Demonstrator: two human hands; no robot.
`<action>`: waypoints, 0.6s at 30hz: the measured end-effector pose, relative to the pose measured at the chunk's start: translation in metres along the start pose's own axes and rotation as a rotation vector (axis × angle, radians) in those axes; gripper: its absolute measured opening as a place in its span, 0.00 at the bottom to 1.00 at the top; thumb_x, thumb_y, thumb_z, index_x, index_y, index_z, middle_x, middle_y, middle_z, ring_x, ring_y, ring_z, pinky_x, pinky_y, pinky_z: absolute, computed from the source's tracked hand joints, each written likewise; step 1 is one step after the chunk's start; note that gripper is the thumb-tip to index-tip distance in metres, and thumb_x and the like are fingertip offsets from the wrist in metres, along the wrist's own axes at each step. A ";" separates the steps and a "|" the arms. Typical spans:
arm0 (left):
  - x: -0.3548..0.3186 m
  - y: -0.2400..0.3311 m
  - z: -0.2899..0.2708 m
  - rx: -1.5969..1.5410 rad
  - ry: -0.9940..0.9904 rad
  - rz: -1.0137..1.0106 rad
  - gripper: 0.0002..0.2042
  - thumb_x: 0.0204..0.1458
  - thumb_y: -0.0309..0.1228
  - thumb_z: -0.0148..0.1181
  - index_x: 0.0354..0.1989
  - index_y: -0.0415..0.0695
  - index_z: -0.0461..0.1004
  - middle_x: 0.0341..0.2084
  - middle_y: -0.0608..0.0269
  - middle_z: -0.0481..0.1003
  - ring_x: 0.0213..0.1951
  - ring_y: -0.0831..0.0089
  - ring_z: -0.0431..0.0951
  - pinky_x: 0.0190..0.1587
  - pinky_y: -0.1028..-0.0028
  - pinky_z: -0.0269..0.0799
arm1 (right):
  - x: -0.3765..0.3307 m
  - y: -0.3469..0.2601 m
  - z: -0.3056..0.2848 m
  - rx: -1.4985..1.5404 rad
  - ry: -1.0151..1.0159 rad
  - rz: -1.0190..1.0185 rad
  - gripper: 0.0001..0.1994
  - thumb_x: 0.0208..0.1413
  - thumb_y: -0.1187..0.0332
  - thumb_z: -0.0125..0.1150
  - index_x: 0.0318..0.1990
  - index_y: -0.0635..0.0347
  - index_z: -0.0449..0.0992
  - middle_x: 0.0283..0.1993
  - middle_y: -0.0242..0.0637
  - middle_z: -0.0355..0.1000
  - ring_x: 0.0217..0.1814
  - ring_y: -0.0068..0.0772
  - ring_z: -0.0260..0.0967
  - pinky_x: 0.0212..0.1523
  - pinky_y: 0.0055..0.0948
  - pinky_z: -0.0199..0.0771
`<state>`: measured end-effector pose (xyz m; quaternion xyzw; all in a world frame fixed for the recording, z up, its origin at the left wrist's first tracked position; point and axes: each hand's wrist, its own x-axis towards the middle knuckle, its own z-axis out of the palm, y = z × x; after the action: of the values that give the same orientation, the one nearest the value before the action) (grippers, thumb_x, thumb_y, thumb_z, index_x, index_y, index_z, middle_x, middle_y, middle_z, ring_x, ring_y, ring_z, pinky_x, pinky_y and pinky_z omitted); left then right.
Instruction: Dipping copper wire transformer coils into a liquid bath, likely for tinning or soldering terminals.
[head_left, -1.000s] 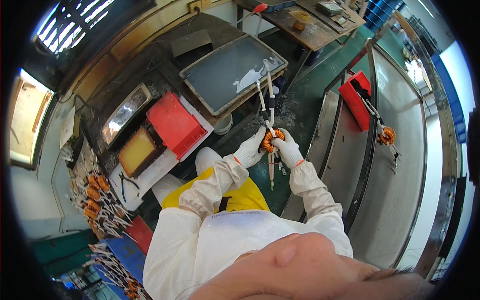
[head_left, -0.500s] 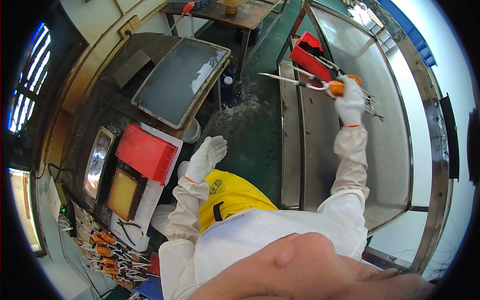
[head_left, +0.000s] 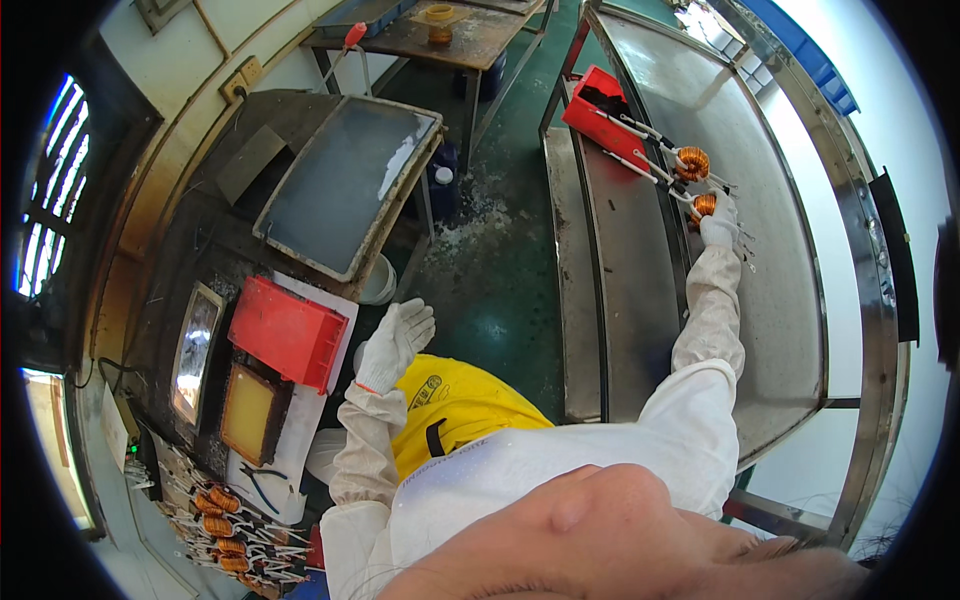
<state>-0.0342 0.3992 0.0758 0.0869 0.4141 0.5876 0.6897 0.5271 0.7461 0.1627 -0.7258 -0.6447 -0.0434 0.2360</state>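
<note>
Our white-gloved right hand touches the orange, copper-wound ring coil at the left side of the grey metal counter; whether its fingers grip, we cannot tell. Our white-gloved left hand is empty, fingers extended. We seem to be laying the coil down, which calls next for gentle release.

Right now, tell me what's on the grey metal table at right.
On the metal table lies a copper-coloured coil; the right hand holds a second coil beside it. The hand covers part of the second coil; metal beneath both is hidden.
</note>
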 end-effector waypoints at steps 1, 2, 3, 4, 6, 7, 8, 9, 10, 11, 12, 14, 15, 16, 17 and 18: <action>-0.001 0.000 -0.001 -0.032 0.034 0.016 0.27 0.69 0.48 0.42 0.62 0.34 0.65 0.58 0.45 0.70 0.59 0.55 0.71 0.66 0.60 0.65 | -0.006 -0.035 -0.010 -0.173 -0.023 0.031 0.25 0.47 0.71 0.70 0.55 0.51 0.73 0.55 0.46 0.73 0.59 0.51 0.70 0.58 0.41 0.72; 0.000 -0.003 -0.004 -0.032 0.038 0.019 0.27 0.69 0.48 0.43 0.62 0.34 0.65 0.58 0.45 0.70 0.59 0.55 0.71 0.66 0.60 0.66 | -0.015 -0.058 -0.020 -0.354 -0.039 0.071 0.28 0.48 0.70 0.68 0.60 0.50 0.70 0.57 0.51 0.71 0.60 0.54 0.70 0.59 0.42 0.71; 0.001 -0.003 -0.001 -0.026 0.029 0.023 0.27 0.69 0.48 0.43 0.62 0.34 0.65 0.58 0.45 0.70 0.59 0.55 0.71 0.66 0.60 0.66 | -0.021 -0.065 -0.023 -0.351 -0.031 0.077 0.28 0.48 0.70 0.68 0.60 0.50 0.70 0.57 0.51 0.71 0.60 0.54 0.70 0.59 0.42 0.71; 0.000 -0.004 0.003 -0.020 0.037 0.012 0.27 0.69 0.48 0.43 0.62 0.34 0.65 0.58 0.44 0.69 0.59 0.55 0.71 0.66 0.60 0.66 | -0.027 -0.068 -0.025 -0.282 -0.069 0.191 0.33 0.48 0.67 0.68 0.64 0.48 0.65 0.60 0.53 0.68 0.62 0.55 0.68 0.61 0.44 0.69; 0.003 -0.009 -0.002 -0.031 0.022 0.001 0.28 0.68 0.48 0.43 0.62 0.34 0.64 0.59 0.44 0.69 0.60 0.54 0.70 0.66 0.58 0.65 | -0.024 -0.063 -0.023 -0.182 -0.168 0.314 0.42 0.47 0.55 0.69 0.71 0.45 0.55 0.66 0.59 0.61 0.67 0.60 0.63 0.64 0.49 0.66; 0.003 -0.009 -0.003 -0.026 0.019 -0.004 0.28 0.68 0.48 0.43 0.62 0.34 0.64 0.59 0.44 0.69 0.60 0.54 0.70 0.66 0.58 0.65 | -0.023 -0.062 -0.022 -0.182 -0.167 0.322 0.42 0.47 0.55 0.69 0.71 0.45 0.55 0.66 0.59 0.61 0.67 0.60 0.63 0.64 0.49 0.66; 0.004 -0.009 -0.004 -0.043 0.039 -0.019 0.27 0.69 0.48 0.43 0.63 0.34 0.64 0.59 0.44 0.68 0.60 0.54 0.70 0.67 0.58 0.64 | -0.021 -0.063 -0.021 -0.123 -0.153 0.276 0.43 0.47 0.51 0.69 0.70 0.46 0.56 0.65 0.59 0.62 0.67 0.60 0.63 0.64 0.49 0.66; 0.004 -0.010 -0.004 -0.062 0.060 -0.035 0.27 0.69 0.47 0.43 0.63 0.34 0.64 0.59 0.44 0.68 0.60 0.53 0.70 0.67 0.58 0.64 | -0.017 -0.063 -0.018 -0.064 -0.138 0.229 0.44 0.47 0.46 0.68 0.70 0.47 0.56 0.65 0.59 0.63 0.67 0.60 0.63 0.64 0.49 0.66; 0.005 -0.009 0.000 -0.054 0.057 -0.043 0.27 0.69 0.47 0.43 0.63 0.34 0.64 0.59 0.44 0.68 0.60 0.53 0.70 0.67 0.58 0.64 | -0.010 -0.057 -0.009 -0.075 -0.148 0.219 0.45 0.47 0.42 0.67 0.70 0.51 0.57 0.64 0.59 0.64 0.66 0.61 0.64 0.63 0.50 0.67; 0.006 -0.007 0.004 -0.052 0.053 -0.037 0.27 0.69 0.47 0.43 0.63 0.34 0.64 0.59 0.44 0.68 0.61 0.53 0.70 0.67 0.58 0.64 | -0.003 -0.050 0.000 -0.078 -0.146 0.231 0.45 0.47 0.42 0.67 0.70 0.51 0.57 0.64 0.59 0.64 0.66 0.61 0.64 0.63 0.50 0.67; 0.007 -0.007 0.008 -0.051 0.051 -0.030 0.27 0.69 0.47 0.43 0.63 0.34 0.64 0.59 0.44 0.68 0.61 0.53 0.70 0.67 0.58 0.64 | 0.002 -0.044 0.010 -0.092 -0.102 0.208 0.44 0.47 0.40 0.66 0.68 0.49 0.57 0.64 0.59 0.64 0.65 0.61 0.65 0.61 0.51 0.68; 0.009 -0.007 0.012 -0.042 0.026 -0.013 0.27 0.69 0.47 0.43 0.63 0.34 0.64 0.60 0.44 0.68 0.61 0.53 0.69 0.67 0.57 0.64 | 0.015 -0.051 0.015 -0.103 -0.099 0.167 0.42 0.49 0.36 0.64 0.65 0.49 0.57 0.62 0.58 0.64 0.62 0.61 0.67 0.58 0.52 0.70; 0.009 -0.007 0.013 -0.037 0.001 0.004 0.27 0.69 0.47 0.43 0.63 0.34 0.64 0.60 0.44 0.68 0.61 0.53 0.69 0.67 0.57 0.64 | 0.019 -0.053 0.017 -0.100 -0.099 0.169 0.42 0.49 0.36 0.64 0.65 0.49 0.57 0.62 0.58 0.64 0.62 0.61 0.67 0.58 0.52 0.70; 0.009 -0.007 0.015 -0.036 0.001 0.007 0.27 0.69 0.47 0.43 0.63 0.34 0.64 0.60 0.44 0.68 0.61 0.53 0.69 0.67 0.57 0.64 | 0.023 -0.055 0.018 -0.117 -0.104 0.191 0.42 0.49 0.37 0.64 0.65 0.50 0.57 0.62 0.58 0.65 0.61 0.62 0.68 0.57 0.52 0.71; 0.008 -0.006 0.017 -0.025 -0.001 0.012 0.27 0.69 0.48 0.42 0.63 0.34 0.63 0.60 0.44 0.67 0.62 0.53 0.69 0.67 0.57 0.63 | 0.027 -0.057 0.019 -0.134 -0.109 0.214 0.42 0.49 0.37 0.64 0.64 0.51 0.57 0.61 0.57 0.66 0.60 0.62 0.69 0.56 0.52 0.72; 0.007 -0.006 0.019 -0.014 -0.004 0.016 0.28 0.69 0.48 0.42 0.63 0.34 0.63 0.60 0.44 0.67 0.62 0.53 0.69 0.68 0.57 0.63 | 0.029 -0.054 0.022 -0.148 -0.089 0.170 0.41 0.50 0.38 0.64 0.64 0.52 0.57 0.60 0.57 0.67 0.59 0.63 0.70 0.54 0.52 0.73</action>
<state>-0.0175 0.4107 0.0811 0.0867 0.4078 0.5959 0.6864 0.4751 0.7849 0.1694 -0.7944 -0.5858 -0.0386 0.1559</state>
